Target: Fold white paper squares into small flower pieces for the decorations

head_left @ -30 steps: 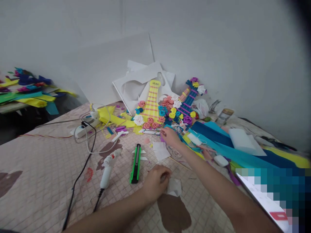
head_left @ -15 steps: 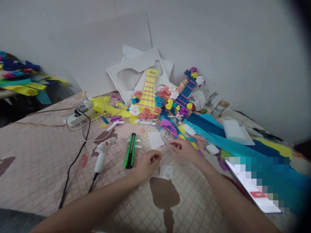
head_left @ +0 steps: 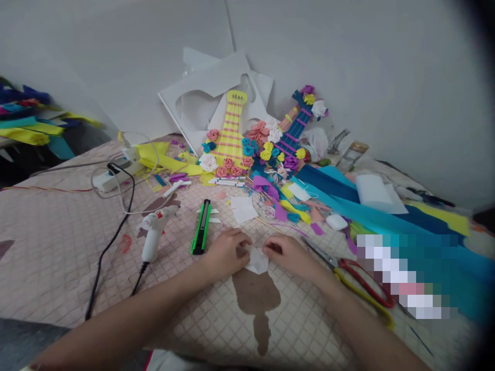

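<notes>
A small piece of white paper lies between my hands, just above a brown bare patch in the tablecloth. The curled fingers of my left hand are closed at its left edge. At its upper right edge, my right hand pinches with thumb and fingers together. The fingertips partly cover the paper. Beyond them rests another white paper square. A green and black utility knife is left of my left hand, and scissors with red and yellow handles lie beside my right forearm.
A white glue gun stands at left, its cord trailing forward. Behind it is a power strip. Paper-flower guitars, yellow and blue, lean at the back. Blue crepe paper and a pixelated area cover the right.
Both hands have come closer together and down to the small white paper, now at its edges. The scissors have come into view by my right forearm. The view has shifted slightly.
</notes>
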{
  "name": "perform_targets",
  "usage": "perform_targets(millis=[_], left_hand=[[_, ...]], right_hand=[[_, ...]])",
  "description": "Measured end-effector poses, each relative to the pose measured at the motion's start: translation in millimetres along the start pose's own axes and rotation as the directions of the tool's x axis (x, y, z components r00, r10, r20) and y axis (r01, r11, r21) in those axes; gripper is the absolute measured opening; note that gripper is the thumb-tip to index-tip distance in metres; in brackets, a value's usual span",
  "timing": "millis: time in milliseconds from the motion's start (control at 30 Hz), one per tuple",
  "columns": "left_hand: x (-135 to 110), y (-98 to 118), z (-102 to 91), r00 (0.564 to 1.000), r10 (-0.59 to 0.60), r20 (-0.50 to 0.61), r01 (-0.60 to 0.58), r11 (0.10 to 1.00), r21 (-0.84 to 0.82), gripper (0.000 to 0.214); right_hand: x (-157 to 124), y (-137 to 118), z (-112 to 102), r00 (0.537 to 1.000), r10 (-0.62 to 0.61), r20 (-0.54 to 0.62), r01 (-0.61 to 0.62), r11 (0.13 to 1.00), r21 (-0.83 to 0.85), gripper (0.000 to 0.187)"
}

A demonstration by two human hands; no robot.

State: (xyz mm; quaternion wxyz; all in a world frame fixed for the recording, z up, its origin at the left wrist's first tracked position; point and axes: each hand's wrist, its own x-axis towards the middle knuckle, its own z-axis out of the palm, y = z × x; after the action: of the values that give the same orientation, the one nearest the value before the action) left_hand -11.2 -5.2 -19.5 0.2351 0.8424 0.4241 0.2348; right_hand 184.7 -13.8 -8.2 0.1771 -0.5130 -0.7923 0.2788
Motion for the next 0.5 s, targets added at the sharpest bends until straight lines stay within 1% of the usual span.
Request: perform_targets(millis=[100, 200, 267, 367, 500], left_hand=[[-0.3, 0.0, 0.3, 0.999, 0.030, 0.027, -0.031, 0.999, 0.032, 0.020], [-0.2, -0.9, 0.7, 0.999, 0.040, 0.036, -0.042, 0.998, 0.050, 0.019], [-0.3, -1.9, 1.2, 0.998, 0.044, 0.037, -0.045, 0.998, 0.048, 0.019], [-0.8, -3.4, 2.1, 0.998, 0.052, 0.030, -0.053, 0.998, 0.042, 0.019], [-0.6, -3.7, 1.3, 0.998, 0.058, 0.024, -0.059, 0.998, 0.036, 0.017]], right_hand=[[-1.8, -2.0, 2.0, 0.999, -0.033, 0.013, 0.033, 0.999, 0.001, 0.021], [-2.4, -0.4, 2.4, 1.000, -0.015, 0.010, 0.014, 0.998, 0.053, 0.030], [-2.4, 0.5, 3.4, 1.000, 0.020, -0.008, -0.019, 0.996, 0.083, 0.024], [-2.3, -0.1, 7.7, 0.998, 0.059, -0.019, -0.057, 0.992, 0.112, 0.010], [-2.2, -3.6, 14.5, 0.995, 0.077, -0.061, -0.074, 0.996, 0.050, 0.005]])
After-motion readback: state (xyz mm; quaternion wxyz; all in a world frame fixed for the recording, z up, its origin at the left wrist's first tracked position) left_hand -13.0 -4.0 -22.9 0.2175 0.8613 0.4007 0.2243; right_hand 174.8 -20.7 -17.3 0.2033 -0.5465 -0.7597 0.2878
